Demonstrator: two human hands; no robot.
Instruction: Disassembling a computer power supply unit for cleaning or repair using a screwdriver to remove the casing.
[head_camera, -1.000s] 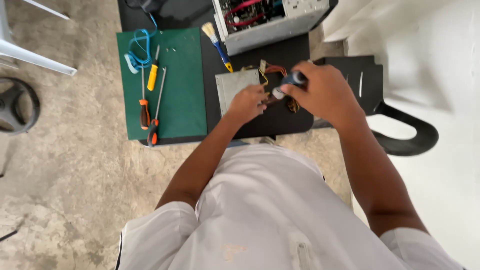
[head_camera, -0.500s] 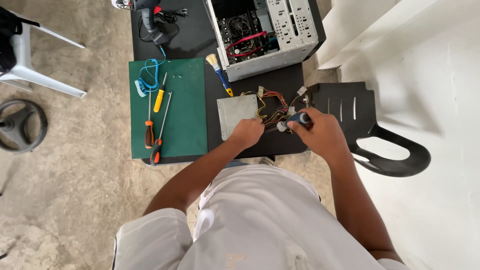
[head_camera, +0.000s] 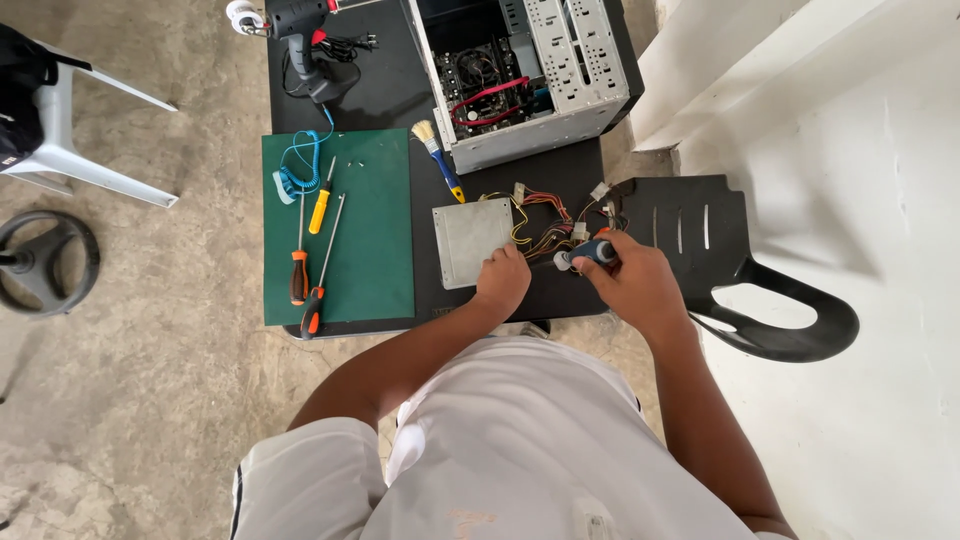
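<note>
Head-camera view, looking down on a black worktop (head_camera: 380, 90). At the left, a green cutting mat (head_camera: 375, 250) is seen, with three screwdrivers (head_camera: 322, 268) and a coiled blue cord (head_camera: 295, 170) laid on it. A grey power supply unit (head_camera: 470, 238) lies beside the mat, pressed at its near corner by the left hand (head_camera: 503, 282). Coloured wires (head_camera: 545, 225) are spread just beside it. A blue-handled screwdriver (head_camera: 592, 251) is clasped in the right hand (head_camera: 632, 283). An open computer case (head_camera: 530, 70) is stood behind.
</note>
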